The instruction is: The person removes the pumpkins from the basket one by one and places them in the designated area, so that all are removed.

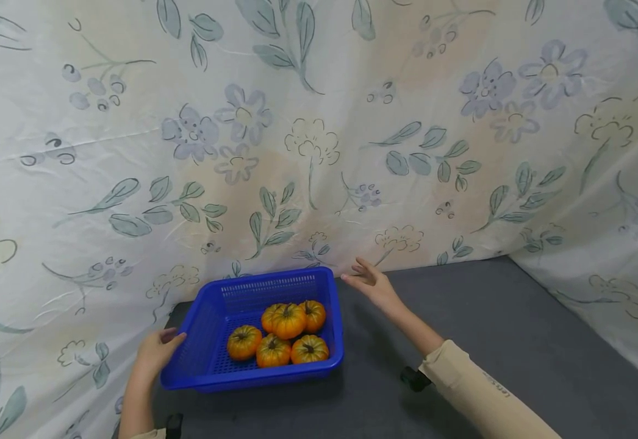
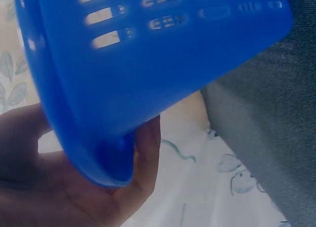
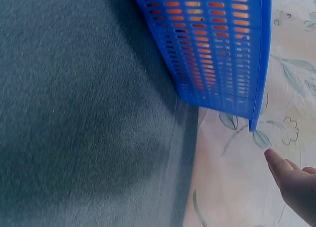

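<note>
A blue plastic basket [image 1: 264, 376] with slotted walls holds several small orange pumpkins [image 1: 288, 321], grouped toward its right side. My left hand [image 1: 157, 353] grips the basket's left rim. The left wrist view shows the fingers of that hand [image 2: 74, 187] curled under the rim of the basket [image 2: 148, 74]. Just off the basket's far right corner is my right hand [image 1: 372, 285], its fingers loosely extended and holding nothing. From the right wrist, a gap shows between this hand [image 3: 294, 182] and the basket's slotted wall [image 3: 217, 54].
The basket stands on a dark grey table [image 1: 462, 329], toward its left end. A floral cloth [image 1: 352, 122] hangs behind the table and along both sides. The grey surface extends to the right of the basket, beneath my right arm.
</note>
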Demonstrator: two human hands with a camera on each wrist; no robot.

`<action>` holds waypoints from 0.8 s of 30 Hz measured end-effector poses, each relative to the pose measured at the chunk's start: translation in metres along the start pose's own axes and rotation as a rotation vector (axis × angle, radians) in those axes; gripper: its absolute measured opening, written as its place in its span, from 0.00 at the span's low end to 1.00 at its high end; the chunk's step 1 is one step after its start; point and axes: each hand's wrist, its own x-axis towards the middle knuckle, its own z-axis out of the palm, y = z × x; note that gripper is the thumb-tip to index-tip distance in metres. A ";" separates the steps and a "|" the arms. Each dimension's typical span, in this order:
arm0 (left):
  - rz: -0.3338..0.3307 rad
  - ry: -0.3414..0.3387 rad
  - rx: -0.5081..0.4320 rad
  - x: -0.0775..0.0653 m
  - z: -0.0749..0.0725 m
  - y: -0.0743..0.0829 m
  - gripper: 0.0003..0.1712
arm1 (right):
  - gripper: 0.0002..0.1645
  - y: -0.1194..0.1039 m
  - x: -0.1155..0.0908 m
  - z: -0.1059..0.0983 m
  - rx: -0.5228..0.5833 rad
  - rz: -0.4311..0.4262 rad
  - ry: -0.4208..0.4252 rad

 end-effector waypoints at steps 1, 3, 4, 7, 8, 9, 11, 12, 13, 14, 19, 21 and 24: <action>-0.007 -0.002 -0.012 0.000 0.000 -0.001 0.34 | 0.46 -0.001 0.000 0.002 -0.007 -0.006 -0.002; -0.018 0.004 -0.031 -0.001 0.001 -0.002 0.34 | 0.46 -0.004 0.000 0.006 -0.001 -0.001 -0.002; -0.025 0.008 -0.036 -0.001 0.001 -0.003 0.33 | 0.46 -0.005 -0.001 0.009 -0.001 -0.003 -0.002; -0.047 0.028 -0.047 -0.001 0.002 -0.005 0.32 | 0.45 -0.008 -0.002 0.015 0.009 -0.009 -0.007; -0.049 0.035 -0.053 -0.001 0.002 -0.007 0.32 | 0.45 -0.009 -0.002 0.017 0.023 -0.004 -0.007; -0.052 0.039 -0.059 -0.001 0.002 -0.008 0.32 | 0.45 -0.010 -0.002 0.019 0.028 -0.006 -0.008; -0.058 0.050 -0.071 -0.001 0.003 -0.009 0.31 | 0.45 -0.011 -0.003 0.023 0.038 -0.007 -0.012; -0.059 0.052 -0.079 -0.001 0.002 -0.009 0.32 | 0.45 -0.012 -0.003 0.025 0.038 -0.008 -0.016; -0.057 0.057 -0.084 -0.001 0.002 -0.009 0.31 | 0.45 -0.013 -0.003 0.027 0.044 -0.006 -0.020; -0.056 0.063 -0.086 -0.001 0.002 -0.010 0.31 | 0.45 -0.014 -0.004 0.029 0.046 -0.007 -0.024; -0.059 0.078 -0.086 0.000 0.001 -0.013 0.31 | 0.44 -0.016 -0.006 0.039 0.046 -0.015 -0.049; -0.076 0.084 -0.097 0.001 0.002 -0.014 0.30 | 0.44 -0.016 -0.008 0.043 0.047 -0.020 -0.053; -0.101 0.100 -0.128 0.000 0.004 -0.015 0.30 | 0.43 -0.020 -0.011 0.049 0.046 -0.030 -0.062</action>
